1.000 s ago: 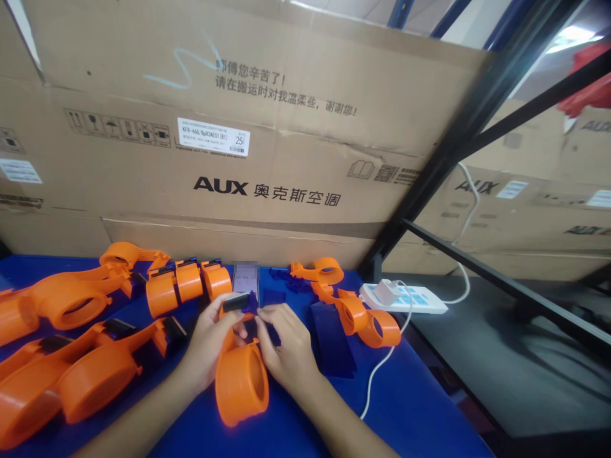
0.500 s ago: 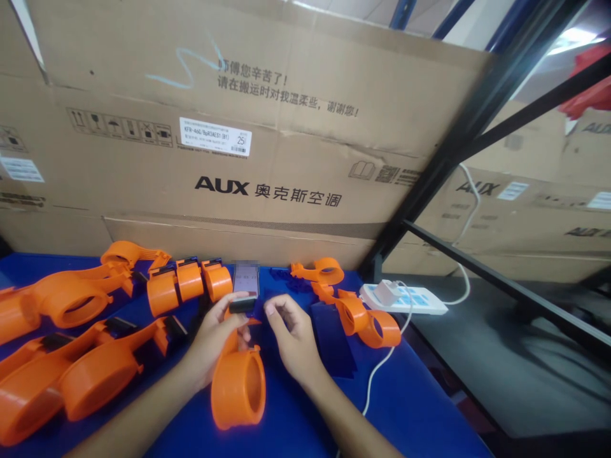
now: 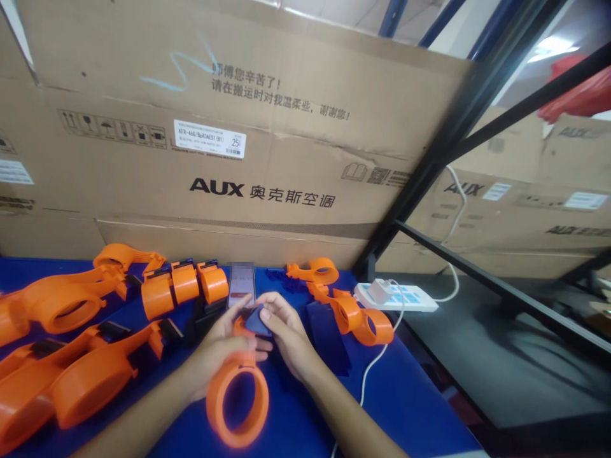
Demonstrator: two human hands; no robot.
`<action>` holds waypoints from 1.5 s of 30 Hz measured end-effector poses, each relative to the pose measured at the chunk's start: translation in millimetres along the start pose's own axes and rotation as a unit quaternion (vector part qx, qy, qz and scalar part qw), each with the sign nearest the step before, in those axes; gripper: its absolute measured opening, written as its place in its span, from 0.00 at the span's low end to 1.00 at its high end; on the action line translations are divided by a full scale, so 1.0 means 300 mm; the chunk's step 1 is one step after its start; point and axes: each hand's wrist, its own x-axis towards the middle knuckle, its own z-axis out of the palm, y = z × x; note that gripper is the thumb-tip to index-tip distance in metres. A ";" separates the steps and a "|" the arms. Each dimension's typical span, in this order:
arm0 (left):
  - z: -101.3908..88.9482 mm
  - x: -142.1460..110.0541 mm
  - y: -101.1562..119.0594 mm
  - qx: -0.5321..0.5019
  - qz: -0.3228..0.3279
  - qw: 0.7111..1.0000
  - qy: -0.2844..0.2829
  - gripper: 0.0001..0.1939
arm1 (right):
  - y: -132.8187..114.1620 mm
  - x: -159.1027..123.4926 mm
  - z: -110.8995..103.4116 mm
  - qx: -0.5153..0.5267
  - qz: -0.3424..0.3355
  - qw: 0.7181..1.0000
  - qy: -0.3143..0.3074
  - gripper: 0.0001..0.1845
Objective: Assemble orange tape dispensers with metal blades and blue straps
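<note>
My left hand (image 3: 226, 346) is closed around the handle end of an orange plastic tape dispenser (image 3: 214, 401). Its round hub hangs below the fingers, with the opening turned toward me. A small dark blue flat piece (image 3: 258, 322) lies across the dispenser's upper end. My right hand (image 3: 286, 331) pinches this piece between thumb and fingers at its right edge. Part of the dispenser's head is hidden by the piece and my fingers. Just right of my right hand, dark blue sheets (image 3: 329, 340) rest on the blue table.
More orange dispensers (image 3: 93, 385) with black ends fill the left side; several others (image 3: 377, 327) lie at right. A phone (image 3: 242, 286) leans at the back. Right of it sit a white power strip (image 3: 420, 299) and cable. A large carton (image 3: 267, 159) and black frame (image 3: 415, 184) stand behind.
The dispenser has turned so its hub opening faces me. My right hand has moved left to its upper end, and a dark blue piece now shows in its fingers.
</note>
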 end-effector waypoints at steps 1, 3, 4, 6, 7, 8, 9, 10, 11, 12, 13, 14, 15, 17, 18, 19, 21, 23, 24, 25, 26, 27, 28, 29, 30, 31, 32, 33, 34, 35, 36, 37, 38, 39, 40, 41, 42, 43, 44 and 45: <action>0.003 0.001 -0.001 -0.008 0.000 1.000 -0.015 0.51 | 0.005 0.003 0.002 -0.003 -0.006 1.000 0.021 0.15; 0.006 0.002 -0.001 -0.019 -0.003 0.999 -0.036 0.44 | 0.012 0.007 0.007 -0.007 -0.006 0.999 0.050 0.16; 0.006 0.002 -0.001 -0.019 -0.003 0.999 -0.037 0.40 | 0.013 0.008 0.010 -0.008 -0.002 0.998 0.057 0.17; 0.005 0.002 0.001 -0.001 0.005 1.000 -0.016 0.31 | 0.012 0.008 0.018 -0.007 0.007 0.998 0.060 0.18; 0.004 0.003 0.001 0.014 0.011 1.000 -0.002 0.28 | 0.010 0.007 0.022 -0.009 0.010 0.998 0.059 0.18; 0.004 0.004 0.002 0.030 0.018 0.999 0.009 0.27 | 0.008 0.005 0.026 -0.011 0.011 0.998 0.058 0.19; 0.004 0.005 0.003 0.044 0.024 0.999 0.017 0.26 | 0.006 0.003 0.030 -0.013 0.012 0.998 0.057 0.20; 0.004 0.006 0.003 0.054 0.030 0.998 0.020 0.26 | 0.004 0.000 0.033 -0.014 0.013 0.998 0.057 0.21; 0.004 0.006 0.003 0.060 0.033 0.997 0.021 0.27 | 0.003 -0.004 0.035 -0.012 0.013 0.998 0.057 0.22; 0.004 0.006 0.003 0.063 0.035 0.997 0.020 0.27 | 0.002 -0.008 0.037 -0.008 0.011 0.998 0.056 0.23; 0.005 0.006 0.002 0.064 0.035 0.997 0.020 0.28 | 0.002 -0.011 0.038 -0.004 0.009 0.998 0.055 0.23; 0.005 0.006 0.001 0.063 0.034 0.997 0.018 0.29 | 0.002 -0.014 0.039 -0.002 0.006 0.999 0.054 0.23; 0.004 0.007 -0.001 0.059 0.033 0.998 0.017 0.30 | 0.004 -0.015 0.040 -0.003 0.002 0.999 0.051 0.23; 0.001 0.012 -0.004 0.047 0.036 0.998 0.017 0.32 | 0.009 -0.010 0.037 -0.017 -0.004 0.999 0.046 0.21; -0.002 0.016 -0.003 0.036 0.038 0.998 0.021 0.33 | 0.012 -0.004 0.032 -0.029 -0.008 0.998 0.047 0.19; -0.006 0.020 -0.001 0.021 0.039 0.999 0.028 0.33 | 0.015 0.003 0.025 -0.040 -0.015 0.998 0.054 0.17; -0.017 0.030 0.010 -0.021 0.032 0.998 0.039 0.33 | 0.015 0.018 -0.001 -0.065 -0.035 0.994 0.081 0.17; -0.029 0.038 0.030 -0.063 0.022 0.997 0.049 0.32 | 0.006 0.028 -0.040 -0.117 -0.065 0.983 0.126 0.19; -0.034 0.040 0.042 -0.078 0.022 0.995 0.057 0.32 | -0.003 0.030 -0.062 -0.166 -0.083 0.971 0.151 0.18; -0.039 0.041 0.053 -0.088 0.026 0.994 0.067 0.31 | -0.012 0.029 -0.085 -0.231 -0.101 0.953 0.170 0.16; -0.043 0.042 0.063 -0.094 0.034 0.992 0.081 0.31 | -0.023 0.026 -0.105 -0.307 -0.118 0.927 0.180 0.14; -0.046 0.042 0.070 -0.097 0.038 0.990 0.094 0.30 | -0.032 0.021 -0.122 -0.387 -0.128 0.895 0.181 0.13; -0.048 0.042 0.073 -0.097 0.037 0.989 0.102 0.30 | -0.039 0.015 -0.134 -0.462 -0.130 0.861 0.172 0.11; -0.050 0.042 0.074 -0.095 0.032 0.989 0.109 0.30 | -0.045 0.009 -0.141 -0.528 -0.125 0.825 0.155 0.11; -0.051 0.042 0.072 -0.093 0.023 0.989 0.114 0.30 | -0.047 0.003 -0.143 -0.583 -0.114 0.793 0.133 0.12; -0.053 0.043 0.069 -0.092 0.015 0.989 0.119 0.30 | -0.046 -0.003 -0.141 -0.625 -0.102 0.766 0.106 0.13; -0.055 0.044 0.065 -0.091 0.008 0.988 0.123 0.29 | -0.043 -0.008 -0.136 -0.655 -0.091 0.746 0.077 0.14; -0.058 0.047 0.061 -0.091 0.006 0.988 0.126 0.29 | -0.037 -0.013 -0.129 -0.675 -0.084 0.732 0.048 0.16; -0.061 0.049 0.057 -0.092 0.004 0.988 0.124 0.29 | -0.030 -0.015 -0.120 -0.687 -0.079 0.722 0.023 0.18; -0.065 0.053 0.054 -0.091 0.002 0.989 0.118 0.28 | -0.022 -0.017 -0.111 -0.694 -0.075 0.716 0.003 0.18; -0.070 0.056 0.052 -0.089 0.001 0.990 0.107 0.28 | -0.013 -0.017 -0.103 -0.700 -0.070 0.711 -0.008 0.17; -0.074 0.060 0.050 -0.087 0.002 0.992 0.096 0.28 | -0.004 -0.015 -0.095 -0.705 -0.065 0.706 -0.014 0.15; -0.079 0.063 0.048 -0.083 0.006 0.993 0.087 0.28 | 0.004 -0.012 -0.089 -0.710 -0.059 0.702 -0.015 0.13; -0.083 0.066 0.047 -0.080 0.014 0.993 0.081 0.28 | 0.012 -0.009 -0.084 -0.713 -0.055 0.699 -0.013 0.11; -0.087 0.069 0.046 -0.077 0.024 0.994 0.078 0.28 | 0.017 -0.005 -0.081 -0.714 -0.053 0.698 -0.010 0.10; -0.089 0.071 0.044 -0.074 0.033 0.994 0.078 0.28 | 0.019 0.000 -0.080 -0.712 -0.054 0.700 -0.007 0.10; -0.090 0.071 0.043 -0.071 0.038 0.994 0.079 0.28 | 0.019 0.004 -0.081 -0.707 -0.058 0.704 0.000 0.10; -0.090 0.071 0.042 -0.069 0.041 0.993 0.082 0.29 | 0.016 0.007 -0.084 -0.700 -0.065 0.711 0.012 0.11; -0.089 0.069 0.042 -0.068 0.040 0.993 0.085 0.29 | 0.009 0.010 -0.088 -0.690 -0.076 0.719 0.029 0.11; -0.086 0.065 0.041 -0.069 0.034 0.994 0.083 0.30 | 0.000 0.011 -0.093 -0.675 -0.091 0.731 0.049 0.12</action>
